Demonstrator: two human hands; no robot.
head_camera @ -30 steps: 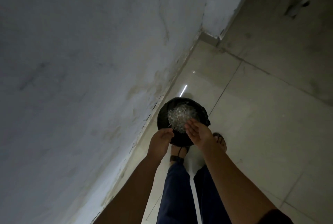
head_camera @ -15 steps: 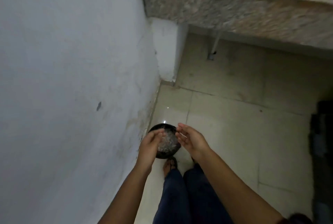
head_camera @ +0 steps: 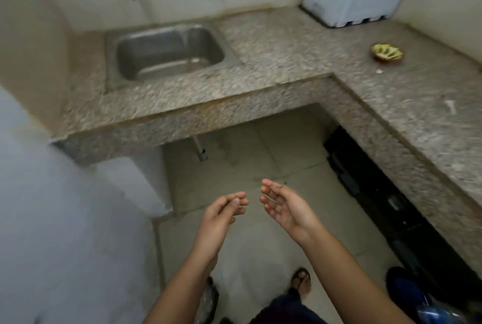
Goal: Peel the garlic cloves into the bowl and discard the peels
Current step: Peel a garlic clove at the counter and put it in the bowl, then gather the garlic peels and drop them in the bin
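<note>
Both hands are empty: my left hand (head_camera: 221, 212) is loosely curled, my right hand (head_camera: 284, 206) palm-up with fingers relaxed, fingertips close together, down in front of the shiny steel sink (head_camera: 167, 49). The small round bowl (head_camera: 387, 56) of pale garlic cloves (head_camera: 386, 49) sits on the speckled granite counter (head_camera: 287, 44), far right of the sink, well apart from my hands.

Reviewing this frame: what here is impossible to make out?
Head view only:
- Small yellow-green bowl on the speckled stone counter: contents too small, blurred.
- Left hand: curled fingers hide whether it pinches a peel.
- Dark container on the floor: mostly behind the left forearm.
- Shiny blue object: cut off by the bottom edge.
</note>
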